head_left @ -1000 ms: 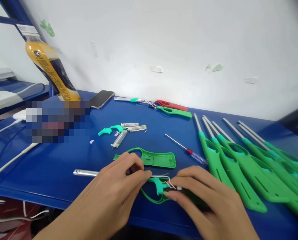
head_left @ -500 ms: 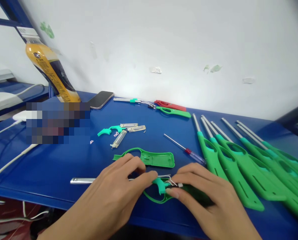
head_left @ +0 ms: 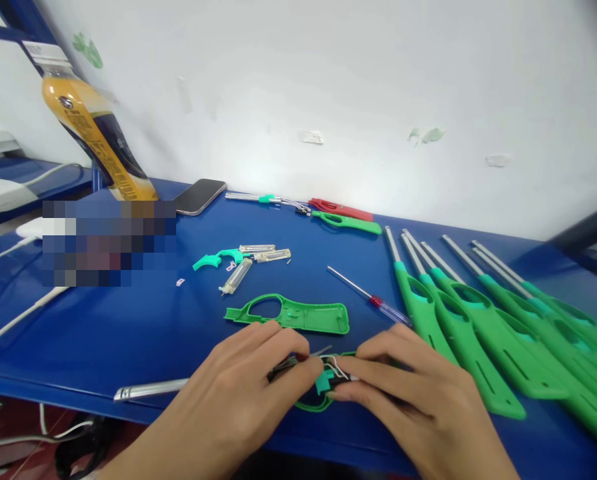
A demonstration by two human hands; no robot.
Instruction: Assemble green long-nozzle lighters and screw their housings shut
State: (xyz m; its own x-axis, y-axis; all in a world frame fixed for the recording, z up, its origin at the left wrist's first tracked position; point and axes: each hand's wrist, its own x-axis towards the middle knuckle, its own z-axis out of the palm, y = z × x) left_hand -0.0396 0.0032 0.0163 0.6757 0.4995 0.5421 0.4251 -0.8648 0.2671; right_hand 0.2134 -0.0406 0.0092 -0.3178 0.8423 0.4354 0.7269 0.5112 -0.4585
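Near the table's front edge, my left hand [head_left: 251,390] is closed on a teal trigger piece [head_left: 323,382], beside a green half shell [head_left: 314,404] mostly hidden under the hands. From under this hand a metal tube [head_left: 151,389] sticks out to the left. My right hand [head_left: 408,383] pinches a small black part [head_left: 339,377] with white wires, touching the trigger's right side. Another green half shell [head_left: 321,317], its inner side up, lies just beyond my hands.
Several green lighters [head_left: 483,313] lie at the right, with a screwdriver [head_left: 378,302] beside them. Clear fuel tanks [head_left: 238,275] and teal triggers [head_left: 207,262] lie centre-left. Farther back are a phone [head_left: 201,197], a bottle [head_left: 95,127] and a red shell [head_left: 341,209].
The metal tube has shifted left and toward the front edge, its outer end now tilted lower. My fingers have closed in around the trigger and wires.
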